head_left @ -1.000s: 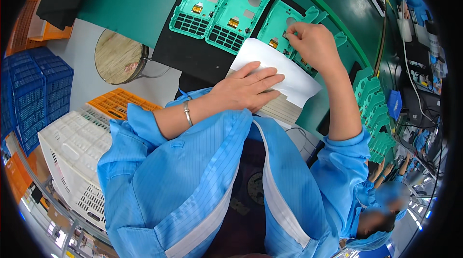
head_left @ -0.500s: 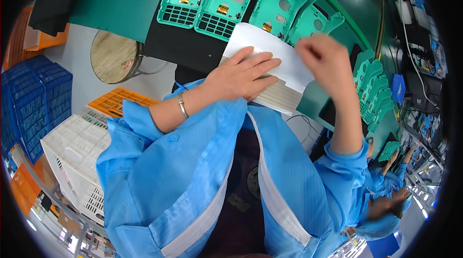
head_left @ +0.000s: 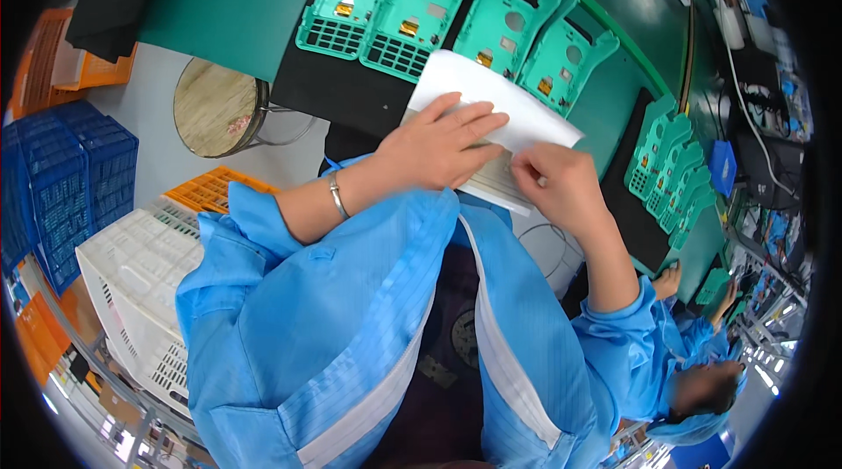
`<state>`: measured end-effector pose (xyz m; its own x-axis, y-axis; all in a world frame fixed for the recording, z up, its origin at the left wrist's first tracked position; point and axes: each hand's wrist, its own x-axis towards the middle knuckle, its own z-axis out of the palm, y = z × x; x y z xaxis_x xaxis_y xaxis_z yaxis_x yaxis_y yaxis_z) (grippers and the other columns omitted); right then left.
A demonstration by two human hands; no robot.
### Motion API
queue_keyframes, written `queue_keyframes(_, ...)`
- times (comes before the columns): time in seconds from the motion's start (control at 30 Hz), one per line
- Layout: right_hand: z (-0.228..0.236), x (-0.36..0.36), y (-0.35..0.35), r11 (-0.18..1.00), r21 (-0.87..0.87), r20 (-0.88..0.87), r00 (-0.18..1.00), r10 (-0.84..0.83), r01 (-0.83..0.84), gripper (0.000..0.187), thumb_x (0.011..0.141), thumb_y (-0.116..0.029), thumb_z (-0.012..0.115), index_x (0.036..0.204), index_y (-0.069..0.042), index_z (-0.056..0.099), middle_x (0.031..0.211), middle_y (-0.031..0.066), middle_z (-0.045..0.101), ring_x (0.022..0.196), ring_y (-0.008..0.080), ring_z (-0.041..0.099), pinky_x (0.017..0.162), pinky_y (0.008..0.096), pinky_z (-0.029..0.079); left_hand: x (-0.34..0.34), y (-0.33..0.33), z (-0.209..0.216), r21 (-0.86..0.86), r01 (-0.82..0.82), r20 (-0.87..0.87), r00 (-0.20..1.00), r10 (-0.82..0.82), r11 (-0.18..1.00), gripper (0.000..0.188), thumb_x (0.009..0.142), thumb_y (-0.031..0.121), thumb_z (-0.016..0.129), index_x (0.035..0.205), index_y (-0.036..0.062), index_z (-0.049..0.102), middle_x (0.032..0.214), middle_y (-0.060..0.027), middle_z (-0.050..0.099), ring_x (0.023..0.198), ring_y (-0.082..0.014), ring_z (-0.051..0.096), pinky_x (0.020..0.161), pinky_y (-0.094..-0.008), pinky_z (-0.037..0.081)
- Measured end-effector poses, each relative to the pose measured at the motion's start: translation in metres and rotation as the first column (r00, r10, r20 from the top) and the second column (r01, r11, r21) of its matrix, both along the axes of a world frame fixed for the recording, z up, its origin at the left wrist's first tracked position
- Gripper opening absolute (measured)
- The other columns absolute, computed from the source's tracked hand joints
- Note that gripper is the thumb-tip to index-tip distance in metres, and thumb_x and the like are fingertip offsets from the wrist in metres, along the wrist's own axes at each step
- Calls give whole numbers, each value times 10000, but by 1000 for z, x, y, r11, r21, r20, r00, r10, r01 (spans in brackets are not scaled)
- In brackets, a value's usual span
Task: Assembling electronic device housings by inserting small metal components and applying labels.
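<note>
Paper [head_left: 478,78] pressed beneath the spread left hand [head_left: 437,149] could be creased if pulled by the curled right hand [head_left: 561,184], grip unclear.

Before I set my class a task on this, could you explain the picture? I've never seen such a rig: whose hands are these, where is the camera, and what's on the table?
There is no machine here: someone in a blue jacket works with two bare hands. The view bends at its edges because it comes from a fisheye camera worn on the head, looking down; its left is the person's left.

On the green table lie a black mat and, beyond the hands, a row of four green shells. More shells stand to the right.

The left hand rests on a white sheet with a striped part. The right hand has bent fingers beside that part; whether it pinches anything, I cannot tell.
</note>
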<state>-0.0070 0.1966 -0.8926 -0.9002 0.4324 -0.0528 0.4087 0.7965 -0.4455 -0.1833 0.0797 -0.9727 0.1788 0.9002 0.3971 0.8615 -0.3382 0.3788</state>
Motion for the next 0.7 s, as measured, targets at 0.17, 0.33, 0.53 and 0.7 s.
queue_keyframes(0.17, 20, -39, 22, 953, -254, -85, 978, -193, 166, 80, 765, -80, 638, 818, -23, 650, 707, 101, 628, 602, 183, 603, 546, 279, 470, 0, 2, -13, 133, 0, -10, 1000, 2, 991, 302, 768, 217, 622, 1070, 213, 649, 1309, -32, 519, 1204, -194, 485, 1017, -417, 346)
queue_keyframes(0.33, -1, -119, 46, 959, -219, -121, 970, -211, 182, 138, 790, -145, 641, 839, -19, 666, 654, 82, 624, 554, 156, 581, 534, 283, 462, 0, 0, -22, 141, -31, 14, 999, 30, 990, 361, 726, 198, 669, 1085, 195, 625, 1325, -37, 506, 1230, -198, 462, 1019, -416, 342)
queue_keyframes(0.53, -19, -156, 61, 986, -49, -67, 985, -162, 159, 154, 776, -215, 629, 806, -79, 692, 680, 111, 650, 604, 287, 629, 586, 374, 507, -3, -8, -29, 167, -50, 14, 999, 49, 985, 343, 738, 281, 658, 1067, 200, 609, 1378, -26, 467, 1277, -178, 422, 1082, -407, 263)
queue_keyframes(0.7, -18, -165, 63, 991, 81, 35, 994, -106, 103, 167, 788, -209, 645, 859, -65, 691, 668, 100, 649, 552, 234, 600, 551, 344, 472, -3, -5, -34, 267, -79, -73, 992, 102, 961, 217, 799, 301, 545, 991, 208, 586, 1326, -34, 498, 1241, -199, 441, 1102, -441, 238)
